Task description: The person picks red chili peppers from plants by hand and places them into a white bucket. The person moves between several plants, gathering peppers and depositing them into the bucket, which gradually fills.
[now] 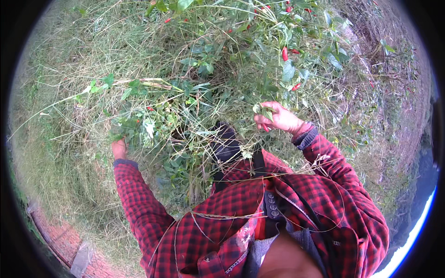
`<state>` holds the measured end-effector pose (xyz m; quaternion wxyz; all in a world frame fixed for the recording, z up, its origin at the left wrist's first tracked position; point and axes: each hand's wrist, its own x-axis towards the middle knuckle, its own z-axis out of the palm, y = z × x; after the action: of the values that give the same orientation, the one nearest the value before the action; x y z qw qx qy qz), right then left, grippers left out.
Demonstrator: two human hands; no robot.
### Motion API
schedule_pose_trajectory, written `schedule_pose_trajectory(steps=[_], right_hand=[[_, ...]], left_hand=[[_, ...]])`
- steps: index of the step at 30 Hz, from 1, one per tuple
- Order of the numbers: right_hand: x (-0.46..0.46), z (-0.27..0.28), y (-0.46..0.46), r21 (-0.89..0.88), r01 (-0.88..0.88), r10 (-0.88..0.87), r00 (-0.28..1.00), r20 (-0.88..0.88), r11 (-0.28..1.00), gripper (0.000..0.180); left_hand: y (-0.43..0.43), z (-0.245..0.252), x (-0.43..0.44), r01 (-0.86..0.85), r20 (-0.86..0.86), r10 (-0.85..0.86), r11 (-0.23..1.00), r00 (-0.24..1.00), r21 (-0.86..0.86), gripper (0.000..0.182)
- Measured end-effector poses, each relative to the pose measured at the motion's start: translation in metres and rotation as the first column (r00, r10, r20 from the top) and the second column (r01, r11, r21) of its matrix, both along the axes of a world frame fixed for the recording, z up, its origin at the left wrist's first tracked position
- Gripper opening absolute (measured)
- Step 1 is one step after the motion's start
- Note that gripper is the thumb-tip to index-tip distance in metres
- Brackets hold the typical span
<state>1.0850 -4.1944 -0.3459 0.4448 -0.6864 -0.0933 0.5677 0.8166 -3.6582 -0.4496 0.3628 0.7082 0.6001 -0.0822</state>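
Observation:
My right hand [278, 118] is closed around a red chili pepper [265, 128], with green leaves [266, 112] at its fingertips. My left hand [120, 147] reaches into green foliage at the left; its fingers are mostly hidden by leaves, so I cannot tell what it holds. Above my right hand, red chili peppers [285, 54] hang on a leafy plant, and another red pepper [296, 87] hangs lower down. A small bit of red [150, 108] shows among the leaves near my left hand.
Tall, tangled grass [69, 114] surrounds the pepper plants. Dry stems lie across my checked jacket. A dark boot [226, 146] stands in the grass between my arms. At the lower left is reddish ground with a grey slab [82, 259].

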Motion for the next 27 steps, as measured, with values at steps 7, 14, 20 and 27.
schedule_pose_trajectory(steps=[7,14,20,27], right_hand=[[-0.021,0.054,-0.02,0.322,0.009,-0.054,0.99,0.133,0.947,0.023],[-0.037,0.078,-0.071,0.526,0.472,-0.394,0.881,-0.261,0.707,0.019],[0.002,0.048,-0.123,0.504,0.858,-0.627,0.449,-0.637,0.101,0.015],[0.065,0.029,-0.092,0.459,0.85,-0.731,0.482,-0.483,0.258,0.012]], left_hand=[[-0.021,-0.018,0.012,-0.026,0.091,0.044,0.981,0.995,-0.194,0.01],[-0.079,0.106,0.079,0.286,0.487,-0.131,0.923,0.864,-0.258,0.011],[-0.179,0.191,0.146,0.515,0.785,-0.115,0.81,0.609,-0.28,0.038],[-0.329,0.146,0.28,0.689,0.778,-0.105,0.547,0.62,-0.475,0.021]])
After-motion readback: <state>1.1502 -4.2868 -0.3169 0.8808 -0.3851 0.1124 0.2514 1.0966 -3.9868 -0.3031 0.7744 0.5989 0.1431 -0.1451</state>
